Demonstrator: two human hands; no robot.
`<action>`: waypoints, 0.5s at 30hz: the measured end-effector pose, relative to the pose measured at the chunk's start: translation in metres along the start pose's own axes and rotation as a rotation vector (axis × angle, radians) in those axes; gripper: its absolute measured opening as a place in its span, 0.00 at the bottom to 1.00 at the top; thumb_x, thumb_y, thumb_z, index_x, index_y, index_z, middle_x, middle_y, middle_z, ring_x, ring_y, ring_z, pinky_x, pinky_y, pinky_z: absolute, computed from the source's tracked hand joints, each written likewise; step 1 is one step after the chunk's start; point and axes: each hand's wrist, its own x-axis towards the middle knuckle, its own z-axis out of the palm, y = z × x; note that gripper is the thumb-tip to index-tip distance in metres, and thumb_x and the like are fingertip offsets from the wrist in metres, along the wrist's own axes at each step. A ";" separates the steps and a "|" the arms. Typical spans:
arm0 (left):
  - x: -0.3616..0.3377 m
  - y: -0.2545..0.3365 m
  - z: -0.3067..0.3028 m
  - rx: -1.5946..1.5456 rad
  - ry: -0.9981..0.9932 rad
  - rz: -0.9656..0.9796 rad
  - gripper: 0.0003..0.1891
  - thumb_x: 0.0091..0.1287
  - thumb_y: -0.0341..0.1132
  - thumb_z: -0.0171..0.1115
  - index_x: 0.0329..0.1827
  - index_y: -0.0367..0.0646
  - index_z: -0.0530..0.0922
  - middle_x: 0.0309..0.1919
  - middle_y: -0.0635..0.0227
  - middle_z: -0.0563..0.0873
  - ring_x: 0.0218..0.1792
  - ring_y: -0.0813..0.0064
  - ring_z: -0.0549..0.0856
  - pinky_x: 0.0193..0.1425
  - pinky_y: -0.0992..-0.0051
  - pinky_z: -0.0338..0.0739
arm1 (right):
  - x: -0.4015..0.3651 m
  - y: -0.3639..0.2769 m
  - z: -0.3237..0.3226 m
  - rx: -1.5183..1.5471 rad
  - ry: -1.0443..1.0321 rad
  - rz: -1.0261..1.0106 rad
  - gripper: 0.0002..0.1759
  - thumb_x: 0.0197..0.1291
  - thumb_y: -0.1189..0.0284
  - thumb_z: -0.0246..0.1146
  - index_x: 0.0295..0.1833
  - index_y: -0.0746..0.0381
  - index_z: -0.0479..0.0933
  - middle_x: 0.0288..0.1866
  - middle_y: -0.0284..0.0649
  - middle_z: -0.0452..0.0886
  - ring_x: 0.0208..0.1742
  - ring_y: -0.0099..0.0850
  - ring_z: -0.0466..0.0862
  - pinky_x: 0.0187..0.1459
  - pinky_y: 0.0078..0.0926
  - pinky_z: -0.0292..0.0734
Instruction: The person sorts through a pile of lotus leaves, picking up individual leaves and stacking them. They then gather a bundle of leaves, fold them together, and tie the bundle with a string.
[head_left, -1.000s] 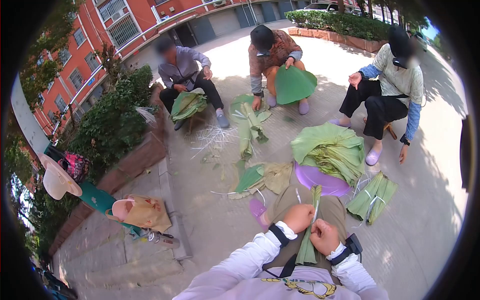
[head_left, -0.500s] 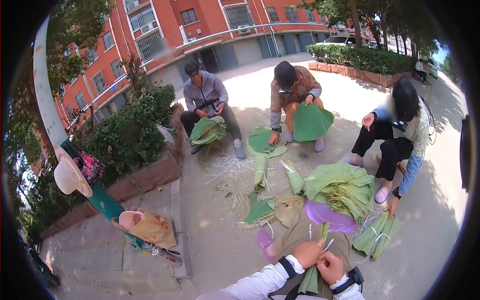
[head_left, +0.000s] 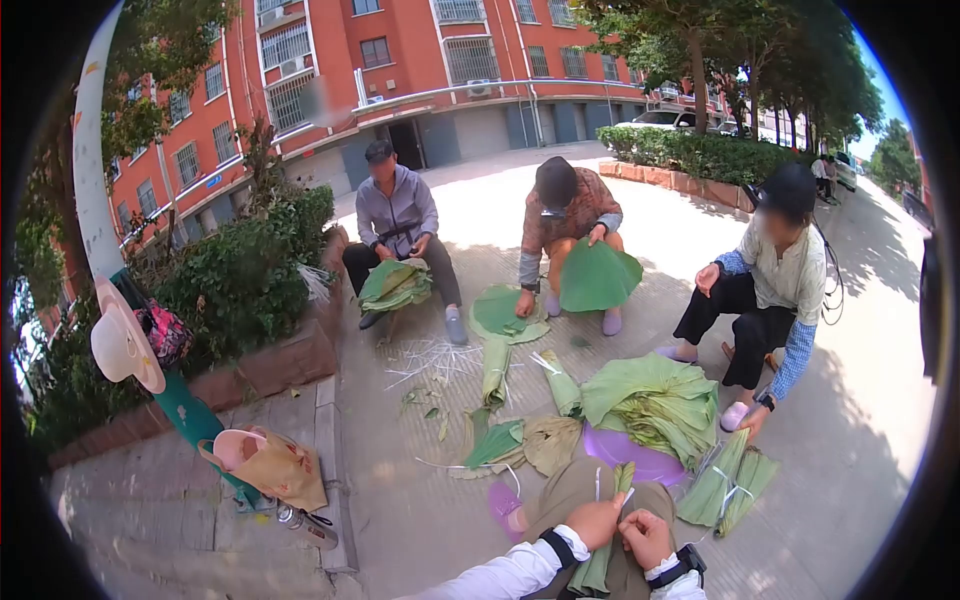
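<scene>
A rolled bundle of large green leaves (head_left: 594,574) lies across my lap, its narrow stem end pointing away from me. My left hand (head_left: 596,522) is closed over the upper part of the bundle. Beside it, my right hand (head_left: 646,536) is closed with the fingertips pinched, close to a white tie strip (head_left: 628,496) that sticks up between the hands. The strip's part within the fingers is hidden. Beyond my knees, a big stack of leaves (head_left: 655,405) rests on a purple round surface (head_left: 632,455).
Tied leaf bundles (head_left: 728,488) lie at right under a co-worker's hand (head_left: 755,422). Two more people sit ahead, with leaf piles (head_left: 396,286) and a flat leaf (head_left: 600,277). White strips (head_left: 430,360) litter the ground. A paper bag (head_left: 290,475) and bottle (head_left: 308,526) stand left.
The view has turned slightly right and up, so the scene sits further left. Both my hands stay close together at the bundle. The co-worker on the right has raised their head.
</scene>
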 end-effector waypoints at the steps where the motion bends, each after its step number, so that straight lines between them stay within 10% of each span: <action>1: -0.003 -0.002 -0.002 -0.051 0.054 0.022 0.27 0.65 0.33 0.59 0.67 0.37 0.65 0.37 0.46 0.86 0.40 0.43 0.85 0.42 0.50 0.78 | -0.001 -0.001 -0.001 0.022 0.036 0.005 0.04 0.63 0.76 0.64 0.36 0.65 0.78 0.21 0.31 0.78 0.22 0.20 0.78 0.25 0.18 0.72; 7: -0.017 -0.008 -0.046 -0.547 0.198 -0.130 0.30 0.66 0.30 0.63 0.71 0.40 0.65 0.35 0.58 0.86 0.36 0.66 0.87 0.42 0.69 0.79 | -0.009 0.014 -0.016 0.139 0.220 0.010 0.08 0.64 0.74 0.64 0.45 0.67 0.77 0.32 0.36 0.82 0.30 0.22 0.83 0.31 0.19 0.79; 11: -0.022 -0.009 -0.046 -0.966 0.437 -0.089 0.31 0.67 0.24 0.64 0.73 0.42 0.63 0.33 0.70 0.84 0.35 0.83 0.83 0.40 0.81 0.76 | -0.024 0.002 -0.019 0.345 0.087 -0.009 0.25 0.71 0.63 0.58 0.66 0.67 0.72 0.58 0.44 0.81 0.57 0.30 0.82 0.57 0.28 0.78; 15: -0.029 0.010 -0.036 -0.935 0.454 -0.144 0.32 0.68 0.22 0.62 0.75 0.40 0.61 0.36 0.68 0.84 0.37 0.83 0.82 0.41 0.82 0.76 | -0.051 -0.022 -0.006 0.712 -0.216 0.349 0.29 0.67 0.67 0.63 0.70 0.68 0.68 0.62 0.41 0.79 0.61 0.29 0.79 0.63 0.31 0.73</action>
